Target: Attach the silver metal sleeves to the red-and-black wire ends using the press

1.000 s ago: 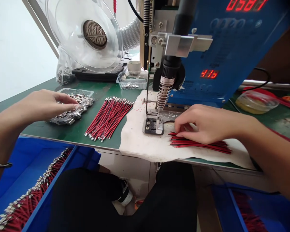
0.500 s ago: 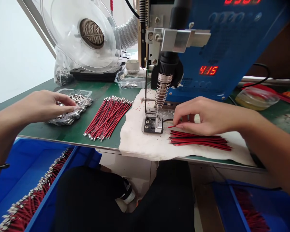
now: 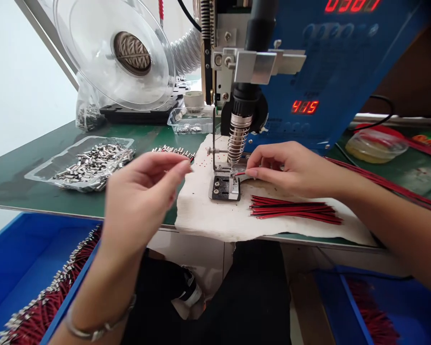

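My right hand (image 3: 290, 168) pinches a thin red wire (image 3: 240, 173), its end at the small metal fixture (image 3: 233, 189) under the soldering iron tip. Over the table's front left, my left hand (image 3: 140, 194) has thumb and fingertips pressed together; anything between them is too small to make out. It hides most of a pile of red and black wires with metal ends (image 3: 172, 152). Just left of it lies a clear plastic tray of small metal connectors (image 3: 100, 165). Below my right hand a bundle of red and black wires (image 3: 296, 210) rests on the white cloth (image 3: 215, 220).
The blue machine (image 3: 330, 96) with red digits stands behind the fixture. A clear round hood (image 3: 93, 62) is at the back left. Blue bins (image 3: 25, 258) of wires sit below the table's edge. More long wires (image 3: 384, 181) lie behind my right forearm.
My left hand has left the connector tray and moved right, towards the fixture. My right hand has shifted slightly left and up, bringing the wire's end to the fixture.
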Demonstrator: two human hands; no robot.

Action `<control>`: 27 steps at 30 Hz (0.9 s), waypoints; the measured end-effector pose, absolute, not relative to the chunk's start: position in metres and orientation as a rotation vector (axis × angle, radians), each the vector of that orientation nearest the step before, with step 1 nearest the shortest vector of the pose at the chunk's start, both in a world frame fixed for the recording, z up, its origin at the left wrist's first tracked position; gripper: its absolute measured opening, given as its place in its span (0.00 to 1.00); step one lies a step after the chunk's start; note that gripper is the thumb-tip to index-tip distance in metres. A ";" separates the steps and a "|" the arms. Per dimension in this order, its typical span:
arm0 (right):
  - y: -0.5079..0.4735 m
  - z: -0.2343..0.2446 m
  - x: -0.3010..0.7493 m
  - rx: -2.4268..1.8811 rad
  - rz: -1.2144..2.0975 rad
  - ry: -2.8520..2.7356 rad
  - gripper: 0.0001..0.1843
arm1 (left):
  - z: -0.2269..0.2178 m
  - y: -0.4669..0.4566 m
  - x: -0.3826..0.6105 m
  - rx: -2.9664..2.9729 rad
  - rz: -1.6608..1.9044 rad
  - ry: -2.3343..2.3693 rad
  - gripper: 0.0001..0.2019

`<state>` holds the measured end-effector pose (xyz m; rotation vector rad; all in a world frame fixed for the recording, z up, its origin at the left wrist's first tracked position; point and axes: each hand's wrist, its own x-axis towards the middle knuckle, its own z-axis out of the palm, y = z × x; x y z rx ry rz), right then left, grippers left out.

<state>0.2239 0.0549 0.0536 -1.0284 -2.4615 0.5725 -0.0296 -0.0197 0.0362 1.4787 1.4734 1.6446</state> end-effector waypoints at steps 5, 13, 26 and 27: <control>0.054 0.052 0.223 -0.976 0.515 -2.438 0.14 | 0.024 -0.005 -0.001 1.306 1.544 1.255 0.09; 0.051 0.048 0.219 -0.787 0.327 -2.502 0.11 | 0.010 0.001 0.004 1.328 1.486 1.321 0.11; 0.043 0.043 0.210 -0.906 0.306 -2.408 0.08 | 0.006 -0.002 0.005 1.372 1.454 1.348 0.11; 0.043 0.043 0.210 -0.918 0.312 -2.405 0.08 | 0.006 -0.002 0.005 1.385 1.448 1.351 0.11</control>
